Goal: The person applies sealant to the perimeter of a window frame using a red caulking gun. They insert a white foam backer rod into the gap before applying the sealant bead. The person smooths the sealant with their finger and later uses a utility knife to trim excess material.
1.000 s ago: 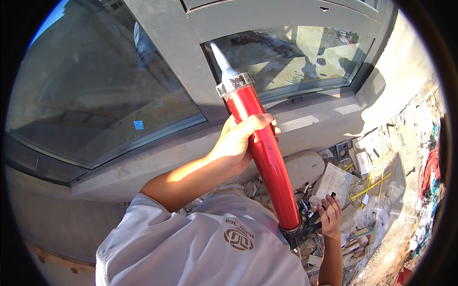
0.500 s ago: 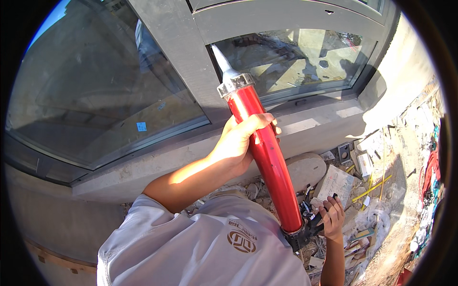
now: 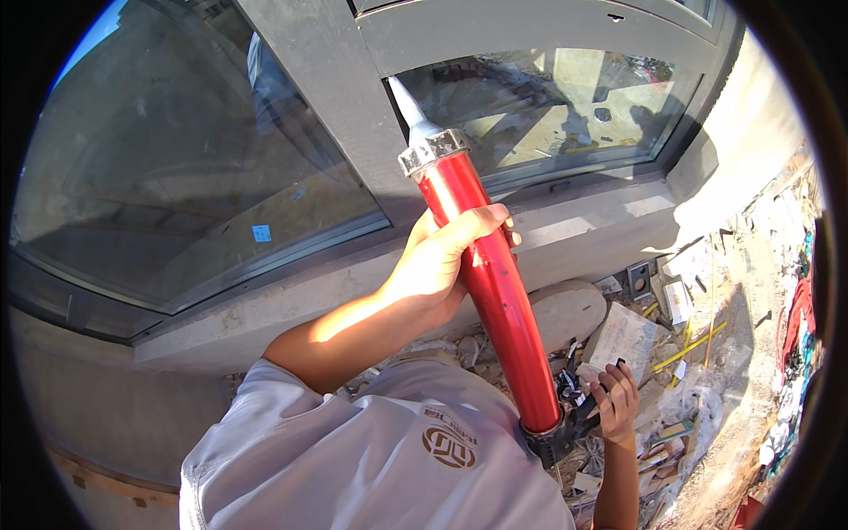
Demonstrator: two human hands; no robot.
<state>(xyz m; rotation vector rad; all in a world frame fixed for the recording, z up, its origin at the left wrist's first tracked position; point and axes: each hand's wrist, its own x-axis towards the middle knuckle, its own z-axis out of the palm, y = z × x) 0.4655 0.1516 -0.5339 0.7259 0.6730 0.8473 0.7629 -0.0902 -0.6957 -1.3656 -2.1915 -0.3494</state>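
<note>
A caulking gun (image 3: 500, 309) with a long red tube slants up and away from my body. My left hand (image 3: 446, 252) is wrapped round the upper part of its tube. Lower down on the right, my right hand (image 3: 616, 402) is closed on the gun's black handle. The pale tapered nozzle (image 3: 412, 110) reaches the upper left corner of the smaller window pane (image 3: 565, 110), where glass meets the grey frame (image 3: 340, 66). Whether the tip touches the joint is hard to tell.
A large glass pane (image 3: 185, 159) with a blue sticker (image 3: 261, 233) fills the left. Below the windows runs a concrete sill (image 3: 565, 231). Rubble, a cardboard box (image 3: 620, 337), yellow strips (image 3: 691, 348) and plastic sheeting (image 3: 698, 406) litter the ground at right.
The nozzle tip has shifted very slightly up and to the left along the frame edge. Both hands keep the same hold on the gun.
</note>
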